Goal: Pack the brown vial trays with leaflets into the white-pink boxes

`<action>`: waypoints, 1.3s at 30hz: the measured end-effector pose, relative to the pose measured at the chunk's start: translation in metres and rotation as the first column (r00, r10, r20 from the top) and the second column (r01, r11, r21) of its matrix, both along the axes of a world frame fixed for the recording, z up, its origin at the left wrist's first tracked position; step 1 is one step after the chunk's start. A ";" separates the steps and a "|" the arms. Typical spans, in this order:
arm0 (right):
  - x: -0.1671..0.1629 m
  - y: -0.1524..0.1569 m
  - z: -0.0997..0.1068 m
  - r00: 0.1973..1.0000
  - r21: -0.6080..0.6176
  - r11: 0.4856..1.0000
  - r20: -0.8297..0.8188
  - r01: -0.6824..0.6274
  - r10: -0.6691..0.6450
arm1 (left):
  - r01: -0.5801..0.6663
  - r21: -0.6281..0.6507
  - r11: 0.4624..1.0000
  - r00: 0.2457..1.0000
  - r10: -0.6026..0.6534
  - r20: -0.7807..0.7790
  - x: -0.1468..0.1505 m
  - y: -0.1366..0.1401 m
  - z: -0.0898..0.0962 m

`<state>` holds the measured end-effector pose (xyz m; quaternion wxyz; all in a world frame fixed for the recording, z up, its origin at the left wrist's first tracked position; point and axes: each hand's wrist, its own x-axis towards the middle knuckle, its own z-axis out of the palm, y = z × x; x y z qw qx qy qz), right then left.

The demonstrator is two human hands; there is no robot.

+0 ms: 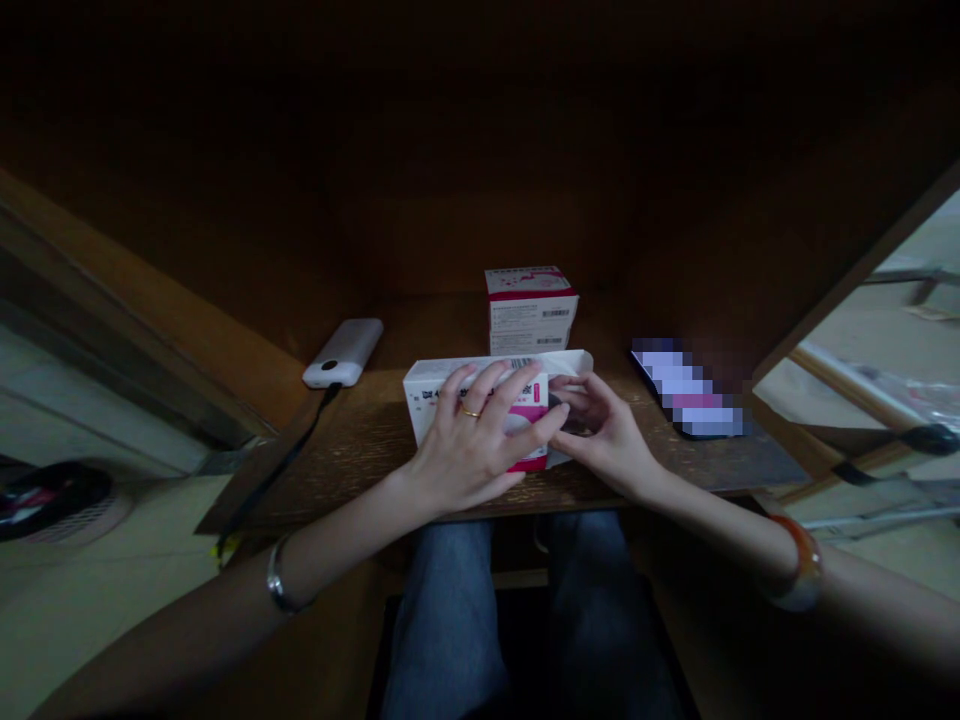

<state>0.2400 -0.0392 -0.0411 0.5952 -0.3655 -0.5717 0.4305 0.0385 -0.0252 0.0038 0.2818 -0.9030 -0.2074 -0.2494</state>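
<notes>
A white and pink medicine box (429,388) lies on its side near the front edge of the wooden surface, its right end open and a white flap (576,361) sticking out. Across its printed face spreads my left hand (476,430), a ring on one finger, holding the box in place. My right hand (609,432) is at the open end, its thumb and fingers curled close together around the opening. Whatever lies between those fingertips is dark and partly hidden. Behind this box stand stacked boxes (531,315) in the same white and pink.
A white power bank (345,352) with a black cable (289,455) sits at the left. To the right lies a phone (686,390) with its screen lit and blurred. Dark wooden walls (225,290) enclose the surface. A basket (67,505) stands on the floor at left.
</notes>
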 end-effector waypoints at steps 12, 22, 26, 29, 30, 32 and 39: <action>0.028 0.007 0.025 0.933 -0.139 0.926 0.031 -0.352 0.359 | 0.008 0.030 1.000 1.000 -0.008 0.003 -0.001 -0.001 -0.003; 0.006 0.003 0.007 0.993 -0.042 0.995 0.067 -0.091 0.094 | 0.030 0.093 0.995 0.999 -0.034 0.032 0.001 -0.005 -0.005; 0.005 -0.002 0.014 0.991 -0.035 0.997 0.110 -0.070 0.073 | 0.027 0.106 0.994 0.998 -0.033 0.051 0.003 -0.006 -0.006; 0.012 -0.003 0.025 0.975 -0.050 0.984 0.135 -0.171 0.176 | 0.016 0.110 0.994 0.999 -0.021 0.046 0.004 -0.007 -0.007; 0.015 -0.003 0.029 0.960 -0.073 0.969 0.140 -0.235 0.243 | 0.008 0.110 0.994 0.999 -0.012 0.040 0.005 -0.007 -0.007; 0.022 -0.001 0.034 0.925 -0.133 0.931 0.131 -0.339 0.355 | -0.010 0.106 0.994 1.000 0.008 0.024 0.006 -0.008 -0.006; 0.014 0.000 0.022 0.980 -0.075 0.978 0.012 -0.197 0.198 | -0.035 0.117 0.992 0.999 0.033 0.019 0.008 -0.013 -0.004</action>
